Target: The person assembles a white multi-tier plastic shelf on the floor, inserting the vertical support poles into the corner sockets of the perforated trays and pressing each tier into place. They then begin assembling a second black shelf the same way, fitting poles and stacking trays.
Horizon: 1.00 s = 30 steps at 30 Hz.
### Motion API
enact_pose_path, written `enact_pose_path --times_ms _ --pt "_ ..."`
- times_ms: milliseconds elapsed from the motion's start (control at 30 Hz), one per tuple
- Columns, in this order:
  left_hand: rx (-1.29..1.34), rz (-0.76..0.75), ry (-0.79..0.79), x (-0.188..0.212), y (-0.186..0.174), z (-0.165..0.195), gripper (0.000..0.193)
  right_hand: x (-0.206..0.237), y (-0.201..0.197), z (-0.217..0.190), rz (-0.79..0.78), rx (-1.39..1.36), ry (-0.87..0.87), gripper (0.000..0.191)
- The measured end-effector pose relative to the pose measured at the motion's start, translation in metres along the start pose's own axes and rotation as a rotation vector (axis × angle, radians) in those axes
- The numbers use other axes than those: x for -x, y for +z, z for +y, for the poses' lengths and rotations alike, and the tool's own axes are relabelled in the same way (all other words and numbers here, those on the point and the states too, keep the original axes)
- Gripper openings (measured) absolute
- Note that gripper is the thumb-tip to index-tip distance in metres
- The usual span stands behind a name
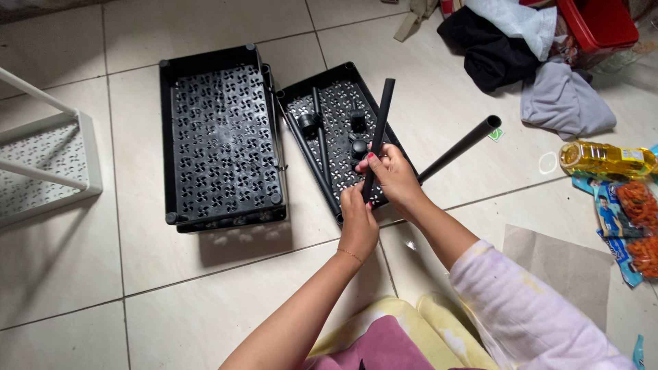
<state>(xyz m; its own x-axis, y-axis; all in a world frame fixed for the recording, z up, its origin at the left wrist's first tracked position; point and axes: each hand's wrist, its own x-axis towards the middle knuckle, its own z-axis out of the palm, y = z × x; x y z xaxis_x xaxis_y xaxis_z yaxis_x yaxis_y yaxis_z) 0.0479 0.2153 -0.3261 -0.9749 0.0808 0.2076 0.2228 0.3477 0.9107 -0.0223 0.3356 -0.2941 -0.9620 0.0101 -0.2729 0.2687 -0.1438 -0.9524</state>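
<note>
My left hand (358, 223) grips the lower end of a black tube (381, 120) that points up and away over the smaller black perforated tray (334, 92). My right hand (393, 175) also closes around this tube higher up, and a second black tube (460, 146) runs out from under it toward the right. Inside the smaller tray lie more black tubes (319, 140) and small black caster-like parts (358, 122). A larger black perforated tray (219, 137) sits on the tiled floor just to the left.
A white rack frame (48, 168) stands at the left edge. Clothes (521, 62) and a red bin (596, 24) lie at the top right. A bottle of cooking oil (606, 159), snack packets (627, 226) and brown paper (562, 264) are on the right.
</note>
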Motion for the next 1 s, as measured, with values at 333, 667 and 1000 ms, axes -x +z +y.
enact_pose_path --times_ms 333,667,1000 --pt "-0.414 -0.434 0.244 -0.016 -0.117 0.009 0.031 0.003 0.023 0.001 -0.085 0.028 -0.093 0.02" --pt "-0.21 -0.425 0.249 -0.03 -0.072 -0.035 0.031 0.019 0.028 -0.037 -0.049 -0.106 -0.263 0.039" --pt "-0.159 -0.379 0.122 -0.026 -0.06 -0.027 0.032 0.049 0.019 -0.023 -0.054 -0.094 -0.296 0.049"
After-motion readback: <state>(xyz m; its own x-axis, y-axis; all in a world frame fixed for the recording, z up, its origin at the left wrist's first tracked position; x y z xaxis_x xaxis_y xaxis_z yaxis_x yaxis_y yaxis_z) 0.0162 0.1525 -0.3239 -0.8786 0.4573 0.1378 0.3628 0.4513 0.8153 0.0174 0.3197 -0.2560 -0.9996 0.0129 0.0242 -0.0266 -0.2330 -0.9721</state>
